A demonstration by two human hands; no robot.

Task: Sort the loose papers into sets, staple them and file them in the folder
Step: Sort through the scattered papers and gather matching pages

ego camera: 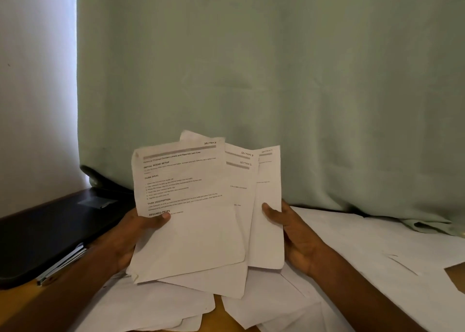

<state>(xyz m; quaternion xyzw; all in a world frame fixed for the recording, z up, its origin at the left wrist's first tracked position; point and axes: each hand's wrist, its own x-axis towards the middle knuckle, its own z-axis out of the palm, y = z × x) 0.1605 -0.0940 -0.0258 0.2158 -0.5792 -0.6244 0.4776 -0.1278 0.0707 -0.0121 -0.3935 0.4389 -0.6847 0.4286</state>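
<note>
I hold a fanned bundle of printed sheets (pixel 191 221) upright in front of me, above the table. The front sheet is marked "Section 1"; sheets marked "Section 3" and "Section 2" show behind it, and a further sheet (pixel 268 231) sticks out at the right. My left hand (pixel 136 233) grips the bundle's left edge, thumb on the front page. My right hand (pixel 292 233) grips the right edge, thumb on the rightmost sheet. More loose papers (pixel 274 306) lie scattered on the wooden table below. A silver stapler (pixel 63 265) lies at the left.
A dark folder-like case (pixel 45 233) lies on the table at the left, the stapler against its near edge. A pale green curtain (pixel 276 80) hangs just behind the table. More white sheets (pixel 377 251) cover the right side. Bare wood (pixel 456 273) shows at the far right.
</note>
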